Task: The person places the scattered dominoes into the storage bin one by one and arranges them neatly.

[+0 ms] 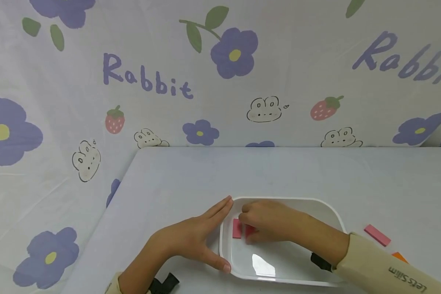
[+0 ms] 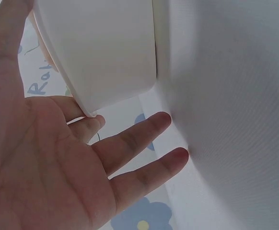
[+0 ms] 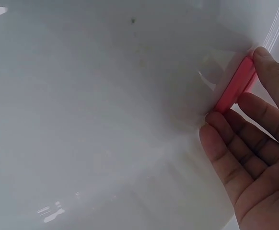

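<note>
A white tray (image 1: 294,261) with a raised rim stands on the table. My left hand (image 1: 191,237) spreads its straight fingers at the tray's left end, thumb and fingertips right at the rim. In the left wrist view, the tray's outer wall (image 2: 101,48) rises beside the left palm. Inside the tray, my right hand (image 1: 273,222) pinches a flat pinkish-red block (image 3: 235,86) between thumb and fingertips, low over the tray floor. Another pink block (image 1: 237,228) lies just left of it, near the tray's left wall. The right fingers partly cover the held block in the head view.
On the table right of the tray lie a pink block (image 1: 377,235) and an orange block (image 1: 399,257), the latter partly hidden by the right sleeve (image 1: 389,265). Behind the white table (image 1: 206,171) hangs a patterned cloth (image 1: 150,36).
</note>
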Demonstrator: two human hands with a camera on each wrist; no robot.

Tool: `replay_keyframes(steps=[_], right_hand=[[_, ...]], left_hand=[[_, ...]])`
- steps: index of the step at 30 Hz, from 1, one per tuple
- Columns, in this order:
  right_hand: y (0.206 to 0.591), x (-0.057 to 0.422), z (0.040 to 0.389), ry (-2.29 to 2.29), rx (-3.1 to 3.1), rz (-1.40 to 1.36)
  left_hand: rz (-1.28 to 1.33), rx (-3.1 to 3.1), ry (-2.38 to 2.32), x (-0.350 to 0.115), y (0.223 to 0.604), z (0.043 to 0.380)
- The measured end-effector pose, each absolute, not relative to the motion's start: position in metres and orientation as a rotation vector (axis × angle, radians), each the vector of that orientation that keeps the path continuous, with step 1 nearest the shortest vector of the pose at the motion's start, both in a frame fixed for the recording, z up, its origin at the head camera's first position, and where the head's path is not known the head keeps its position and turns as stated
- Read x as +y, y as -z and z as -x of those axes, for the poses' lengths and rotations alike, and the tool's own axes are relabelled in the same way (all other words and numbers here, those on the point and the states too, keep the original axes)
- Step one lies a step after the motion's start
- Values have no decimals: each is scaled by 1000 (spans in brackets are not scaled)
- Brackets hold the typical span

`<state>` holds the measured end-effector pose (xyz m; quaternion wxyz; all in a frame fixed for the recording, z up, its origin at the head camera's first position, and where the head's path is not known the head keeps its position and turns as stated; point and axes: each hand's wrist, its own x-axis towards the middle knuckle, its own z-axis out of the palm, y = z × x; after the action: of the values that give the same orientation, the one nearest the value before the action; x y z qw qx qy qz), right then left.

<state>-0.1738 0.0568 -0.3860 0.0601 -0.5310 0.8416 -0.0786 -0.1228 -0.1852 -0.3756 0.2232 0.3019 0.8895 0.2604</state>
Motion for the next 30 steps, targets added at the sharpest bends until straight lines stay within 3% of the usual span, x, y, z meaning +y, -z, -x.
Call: replay_keyframes(steps=[30], right_hand=[[391,51,174,235,2566,1707]], left_hand=[[-830,2438,-722,-186,375,123]])
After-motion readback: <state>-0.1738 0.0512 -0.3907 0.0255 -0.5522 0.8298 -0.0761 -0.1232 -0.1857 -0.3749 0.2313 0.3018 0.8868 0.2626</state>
